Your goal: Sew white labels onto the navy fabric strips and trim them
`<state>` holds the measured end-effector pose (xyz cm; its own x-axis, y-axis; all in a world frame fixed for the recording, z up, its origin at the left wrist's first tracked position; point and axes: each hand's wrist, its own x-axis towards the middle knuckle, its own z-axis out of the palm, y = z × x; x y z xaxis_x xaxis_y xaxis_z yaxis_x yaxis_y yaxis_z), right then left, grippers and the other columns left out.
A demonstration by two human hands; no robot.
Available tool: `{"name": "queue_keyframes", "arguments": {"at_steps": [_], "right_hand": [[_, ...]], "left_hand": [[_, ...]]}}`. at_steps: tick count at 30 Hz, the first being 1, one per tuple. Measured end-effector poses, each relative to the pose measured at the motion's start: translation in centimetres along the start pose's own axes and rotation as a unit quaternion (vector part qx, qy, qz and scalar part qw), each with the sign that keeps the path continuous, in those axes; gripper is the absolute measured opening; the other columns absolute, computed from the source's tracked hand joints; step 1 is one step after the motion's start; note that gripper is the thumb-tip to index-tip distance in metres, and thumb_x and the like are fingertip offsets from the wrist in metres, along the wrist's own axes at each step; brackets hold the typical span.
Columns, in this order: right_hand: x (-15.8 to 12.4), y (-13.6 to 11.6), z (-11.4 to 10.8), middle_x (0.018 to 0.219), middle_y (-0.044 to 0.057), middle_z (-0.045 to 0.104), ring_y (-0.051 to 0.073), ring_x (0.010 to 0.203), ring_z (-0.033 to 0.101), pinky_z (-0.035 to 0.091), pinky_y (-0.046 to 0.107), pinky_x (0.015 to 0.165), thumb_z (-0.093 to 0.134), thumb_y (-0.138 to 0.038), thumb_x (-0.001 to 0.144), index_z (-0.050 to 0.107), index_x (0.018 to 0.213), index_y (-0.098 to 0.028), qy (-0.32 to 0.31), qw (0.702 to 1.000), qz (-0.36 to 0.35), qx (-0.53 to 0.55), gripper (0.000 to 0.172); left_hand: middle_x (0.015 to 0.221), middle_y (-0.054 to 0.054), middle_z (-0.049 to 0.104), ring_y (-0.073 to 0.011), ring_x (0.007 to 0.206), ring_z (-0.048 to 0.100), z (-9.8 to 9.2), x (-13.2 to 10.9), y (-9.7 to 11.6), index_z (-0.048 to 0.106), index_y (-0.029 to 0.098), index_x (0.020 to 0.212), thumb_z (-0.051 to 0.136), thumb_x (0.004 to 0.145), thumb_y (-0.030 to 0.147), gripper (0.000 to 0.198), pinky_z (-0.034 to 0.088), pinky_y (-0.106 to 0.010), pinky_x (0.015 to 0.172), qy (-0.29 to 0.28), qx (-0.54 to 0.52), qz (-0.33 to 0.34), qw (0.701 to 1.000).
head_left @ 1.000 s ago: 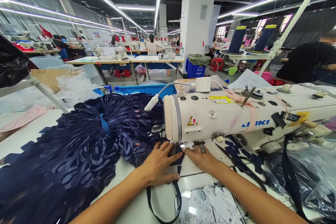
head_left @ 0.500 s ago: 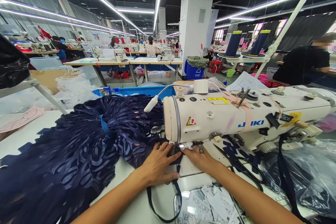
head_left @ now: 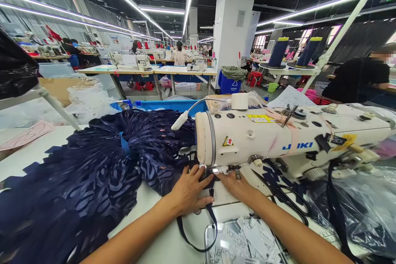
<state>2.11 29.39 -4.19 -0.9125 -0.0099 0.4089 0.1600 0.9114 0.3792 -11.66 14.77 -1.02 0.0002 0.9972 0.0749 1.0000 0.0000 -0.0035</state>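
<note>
Dark strap (head_left: 199, 250): slack loop drawn up slightly toward the fingers, suggesting feed at the sewing machine (head_left: 235, 136). Loop hangs just nearside of left hand (head_left: 191, 193), fingers spread, unclenched; right hand (head_left: 237, 187): fingertips hidden, grip cannot be told.

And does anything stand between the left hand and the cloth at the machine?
Nothing visible does: the left hand rests on the cloth, close to the machine. The scissors lie aside, right of the right hand. What is under the fingers cannot be seen.
</note>
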Motion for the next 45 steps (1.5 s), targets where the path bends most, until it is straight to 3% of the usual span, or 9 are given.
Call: {"name": "queue_keyframes", "arguments": {"at_steps": [8, 12, 17, 23, 30, 33, 38, 42, 45], "right_hand": [[0.3, -0.1, -0.1, 0.072, 0.005, 0.065, 0.019, 0.060, 0.058, 0.048, 0.028, 0.060, 0.047, 0.002, 0.072, 0.058, 0.114, -0.020, -0.071, 0.997, 0.015, 0.013, 0.048], [0.3, 0.1, 0.2, 0.073, 0.006, 0.065, 0.021, 0.065, 0.060, 0.049, 0.029, 0.062, 0.048, 0.000, 0.073, 0.061, 0.108, -0.019, -0.045, 0.998, 0.021, 0.044, 0.041], [-0.1, 0.2, 0.3, 0.084, 0.008, 0.065, 0.022, 0.075, 0.061, 0.049, 0.033, 0.069, 0.039, 0.003, 0.074, 0.057, 0.111, -0.018, -0.003, 0.999, 0.010, 0.053, 0.046], [-0.1, 0.6, -1.0, 0.090, 0.010, 0.063, 0.023, 0.085, 0.059, 0.048, 0.032, 0.073, 0.047, 0.005, 0.071, 0.057, 0.105, -0.014, -0.016, 0.997, -0.009, 0.072, 0.041], [0.7, 0.7, -2.1, 0.077, 0.007, 0.063, 0.021, 0.068, 0.059, 0.046, 0.031, 0.061, 0.049, 0.003, 0.071, 0.057, 0.087, -0.012, -0.052, 0.996, -0.062, 0.033, 0.024], [0.5, 0.1, -3.7, 0.080, 0.009, 0.061, 0.021, 0.072, 0.058, 0.045, 0.030, 0.061, 0.056, -0.001, 0.069, 0.056, 0.083, -0.011, -0.059, 0.994, -0.072, 0.050, 0.018], [-2.0, -2.7, -7.4, 0.074, 0.007, 0.058, 0.022, 0.069, 0.056, 0.042, 0.030, 0.056, 0.063, -0.008, 0.065, 0.052, 0.077, -0.013, -0.072, 0.991, -0.059, 0.100, 0.017], [-4.4, -5.9, -9.2, 0.066, 0.002, 0.054, 0.018, 0.058, 0.051, 0.036, 0.028, 0.049, 0.060, -0.011, 0.069, 0.047, 0.072, -0.017, 0.033, 0.985, -0.074, 0.151, 0.014], [-4.8, -6.4, -9.7, 0.064, 0.000, 0.053, 0.015, 0.056, 0.049, 0.034, 0.027, 0.049, 0.056, -0.013, 0.074, 0.044, 0.070, -0.019, 0.074, 0.975, -0.064, 0.201, 0.014]], "left_hand": [[0.120, -0.017, 0.048, -0.0323, 0.110, 0.039, 0.2, 0.2, 0.4, 0.044, 0.019, 0.128, 0.040, 0.084, 0.055, 0.056, 0.033, -0.053, 0.090, 0.014, 0.013, -0.019, 1.000], [0.117, -0.017, 0.049, -0.0326, 0.108, 0.040, -0.1, 0.3, 0.8, 0.047, 0.020, 0.126, 0.046, 0.083, 0.052, 0.054, 0.033, -0.052, 0.090, 0.019, 0.002, -0.033, 0.999], [0.109, -0.016, 0.051, -0.0319, 0.104, 0.042, -0.5, 0.5, 1.4, 0.048, 0.019, 0.124, 0.051, 0.081, 0.047, 0.052, 0.034, -0.051, 0.089, 0.018, -0.021, -0.051, 0.998], [0.109, -0.014, 0.050, -0.0299, 0.102, 0.043, -1.1, 0.5, 2.4, 0.050, 0.018, 0.122, 0.051, 0.081, 0.039, 0.045, 0.036, -0.047, 0.087, 0.008, -0.047, -0.068, 0.996], [0.103, -0.012, 0.054, -0.0276, 0.097, 0.046, -1.6, 0.6, 3.7, 0.055, 0.015, 0.111, 0.052, 0.081, 0.039, 0.039, 0.037, -0.044, 0.085, 0.017, -0.066, -0.087, 0.994], [0.103, -0.011, 0.055, -0.0267, 0.097, 0.047, -1.9, 0.4, 4.5, 0.057, 0.015, 0.103, 0.057, 0.078, 0.037, 0.033, 0.037, -0.042, 0.085, 0.023, -0.090, -0.084, 0.992], [0.081, -0.005, 0.059, -0.0212, 0.079, 0.053, -1.9, -1.8, 7.0, 0.055, 0.017, 0.080, 0.054, 0.071, 0.020, 0.009, 0.041, -0.034, 0.074, 0.033, -0.143, -0.078, 0.986], [0.064, -0.003, 0.056, -0.0192, 0.061, 0.051, -0.7, -5.2, 8.7, 0.050, 0.019, 0.069, 0.048, 0.063, 0.012, 0.010, 0.041, -0.031, 0.064, 0.089, -0.153, -0.038, 0.983], [0.064, -0.004, 0.058, -0.0187, 0.059, 0.053, -0.7, -7.4, 8.7, 0.054, 0.020, 0.074, 0.043, 0.070, 0.012, 0.014, 0.041, -0.031, 0.061, 0.139, -0.211, -0.027, 0.967]]}}
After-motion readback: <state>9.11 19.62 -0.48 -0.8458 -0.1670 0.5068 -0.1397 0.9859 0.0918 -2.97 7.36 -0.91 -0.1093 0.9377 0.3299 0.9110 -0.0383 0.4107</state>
